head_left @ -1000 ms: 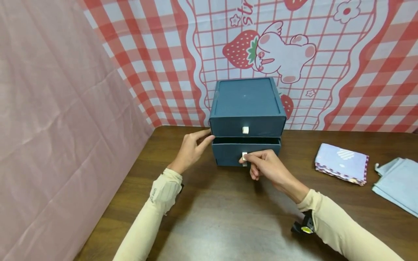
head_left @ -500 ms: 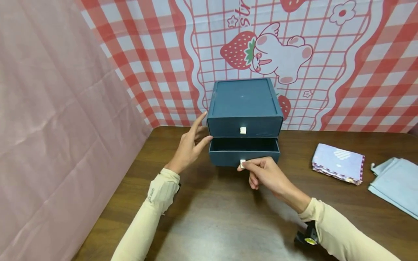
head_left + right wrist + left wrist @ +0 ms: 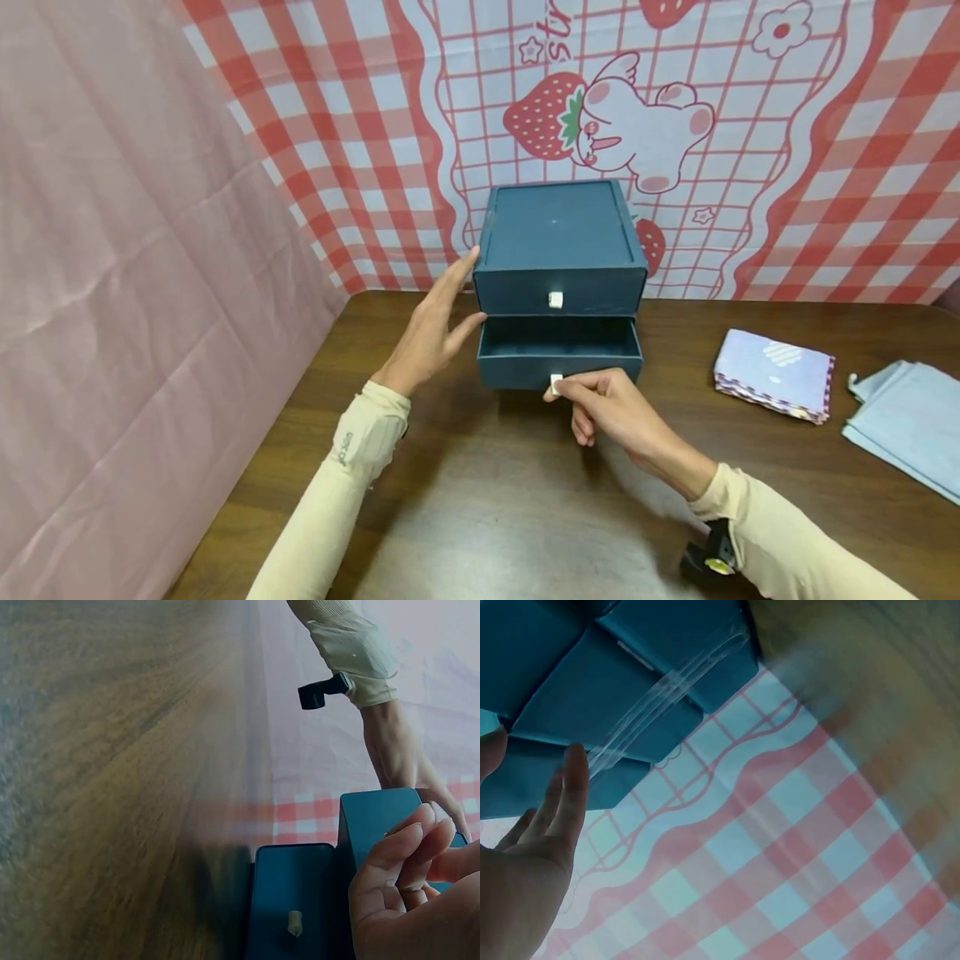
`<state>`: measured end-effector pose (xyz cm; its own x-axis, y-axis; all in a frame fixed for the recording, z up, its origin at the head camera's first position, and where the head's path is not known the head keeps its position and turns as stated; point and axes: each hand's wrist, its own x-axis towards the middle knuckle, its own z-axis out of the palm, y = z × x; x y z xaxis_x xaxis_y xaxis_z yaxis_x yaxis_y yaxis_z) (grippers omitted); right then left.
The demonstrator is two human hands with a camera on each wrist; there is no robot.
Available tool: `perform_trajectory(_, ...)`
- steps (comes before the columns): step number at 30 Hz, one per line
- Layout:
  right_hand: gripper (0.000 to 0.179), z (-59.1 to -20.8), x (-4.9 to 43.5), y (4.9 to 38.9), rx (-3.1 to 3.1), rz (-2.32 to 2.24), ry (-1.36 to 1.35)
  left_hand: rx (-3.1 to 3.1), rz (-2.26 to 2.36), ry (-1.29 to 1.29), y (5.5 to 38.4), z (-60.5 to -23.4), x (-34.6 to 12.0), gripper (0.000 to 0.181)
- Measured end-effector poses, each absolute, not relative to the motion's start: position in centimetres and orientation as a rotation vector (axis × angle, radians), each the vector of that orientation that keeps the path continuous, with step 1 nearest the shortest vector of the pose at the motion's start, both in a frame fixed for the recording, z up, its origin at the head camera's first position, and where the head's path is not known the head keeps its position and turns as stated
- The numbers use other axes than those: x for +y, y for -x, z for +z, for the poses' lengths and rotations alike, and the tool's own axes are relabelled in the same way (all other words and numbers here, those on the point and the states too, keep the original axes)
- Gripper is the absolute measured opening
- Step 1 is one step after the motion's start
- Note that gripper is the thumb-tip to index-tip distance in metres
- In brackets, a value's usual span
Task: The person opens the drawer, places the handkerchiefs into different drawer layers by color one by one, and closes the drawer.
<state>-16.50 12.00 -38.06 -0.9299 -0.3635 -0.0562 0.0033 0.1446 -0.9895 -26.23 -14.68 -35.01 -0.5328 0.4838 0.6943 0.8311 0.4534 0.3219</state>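
A dark blue drawer cabinet stands against the cloth at the back of the table. One drawer, below the top one, is pulled partly out, and its visible inside looks bare. My right hand pinches that drawer's small white knob between thumb and fingers. My left hand, fingers extended, is at the cabinet's left side, thumb near the front edge; its fingertips reach the side wall in the left wrist view. The top drawer is closed. A lower drawer front with its own knob shows in the right wrist view.
A folded lilac cloth lies on the wooden table to the right. Beyond it is a light blue folded cloth. A checked strawberry-print cloth hangs behind, and a pink cloth hangs on the left.
My right hand has drawn the drawer out toward me, uncovering more of its inside. The left hand's fingers have straightened and moved up along the cabinet's side.
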Motion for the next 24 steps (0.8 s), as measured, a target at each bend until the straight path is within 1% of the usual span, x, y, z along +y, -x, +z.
perform_trajectory(6, 0.034, -38.1, 11.8, 16.1, 2.135, -1.875, 0.347, -2.167, -0.806, 1.138, 26.0, -34.3, -14.6, 0.082)
perform_trajectory(12, 0.035, -38.1, 11.9, 15.5, 2.129, -1.863, 0.333, -2.164, -0.757, 1.118, 25.9, -34.1, -14.6, 0.080)
perform_trajectory(24, 0.036, -38.2, 11.6, 14.0, 2.115, -1.881, 0.305, -2.184, -0.797, 1.136, 26.0, -34.4, -14.6, 0.082)
